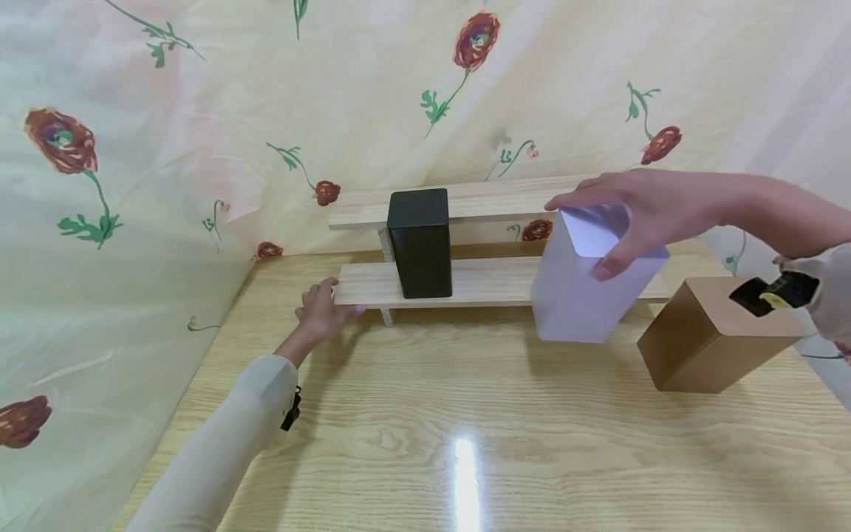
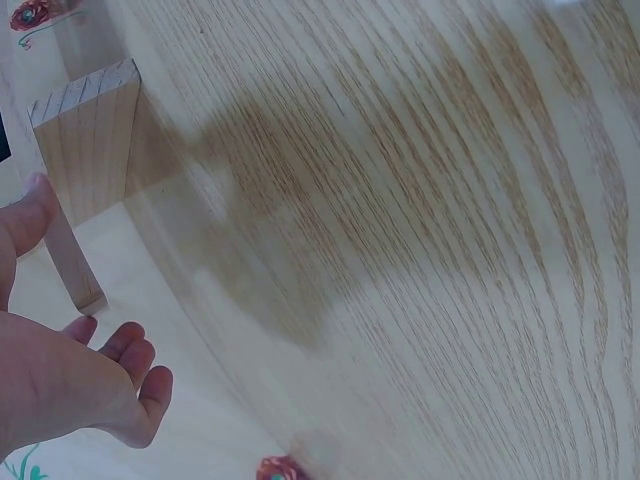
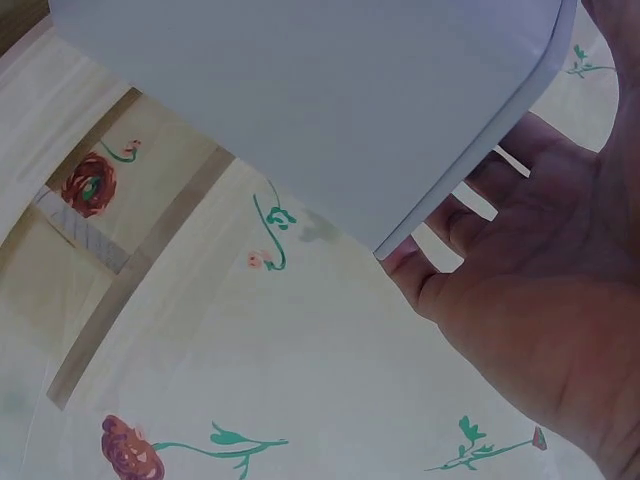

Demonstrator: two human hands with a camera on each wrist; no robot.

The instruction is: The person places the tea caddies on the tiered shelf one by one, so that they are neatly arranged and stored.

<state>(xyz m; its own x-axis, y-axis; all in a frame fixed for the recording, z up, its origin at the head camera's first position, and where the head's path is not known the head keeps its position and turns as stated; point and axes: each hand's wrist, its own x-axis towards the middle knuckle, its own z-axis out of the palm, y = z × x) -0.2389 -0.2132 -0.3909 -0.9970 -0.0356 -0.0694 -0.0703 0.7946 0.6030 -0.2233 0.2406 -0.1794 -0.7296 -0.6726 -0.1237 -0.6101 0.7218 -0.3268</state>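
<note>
A white box hangs tilted in front of the right part of a two-level wooden shelf. My right hand grips it across the top, thumb on the near side and fingers over the far edge. Seen from the right wrist, the box fills the upper middle, beside the fingers and palm of that hand. With its thumb at the front edge, my left hand holds the left end of the lower board. A black box stands upright on that board, left of the middle.
A brown cardboard-coloured box stands on the wood-grain table at the right, below my right wrist. Flower-printed cloth hangs behind the shelf and along the sides. A bright light reflection lies on the tabletop near the front.
</note>
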